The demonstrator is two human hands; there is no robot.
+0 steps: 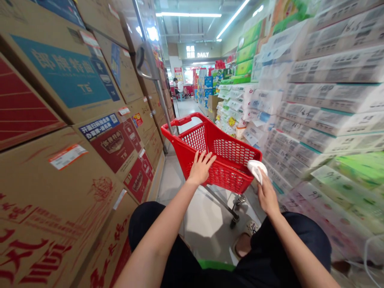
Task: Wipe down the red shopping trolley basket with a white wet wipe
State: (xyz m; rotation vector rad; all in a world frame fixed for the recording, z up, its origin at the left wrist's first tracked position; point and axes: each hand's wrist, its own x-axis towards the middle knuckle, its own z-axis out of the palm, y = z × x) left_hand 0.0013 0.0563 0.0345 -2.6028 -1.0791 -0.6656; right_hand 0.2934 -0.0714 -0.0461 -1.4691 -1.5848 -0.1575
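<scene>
A red shopping cart basket [231, 150] with perforated walls stands in front of me, on a metal frame with wheels. My left hand [200, 168] lies with spread fingers against the near side of the basket, just under its rim. At the basket's right corner, my right hand [266, 194] holds a folded white cloth [257, 170] that touches the rim there. Part of the cloth is hidden by the fingers.
Stacked cardboard boxes [54, 168] wall off the left side. On the right rise stacks of white packages [324, 92] and green ones [357, 172]. A metal pole [162, 100] stands by the cart's left end. A person [179, 86] sits far down the aisle.
</scene>
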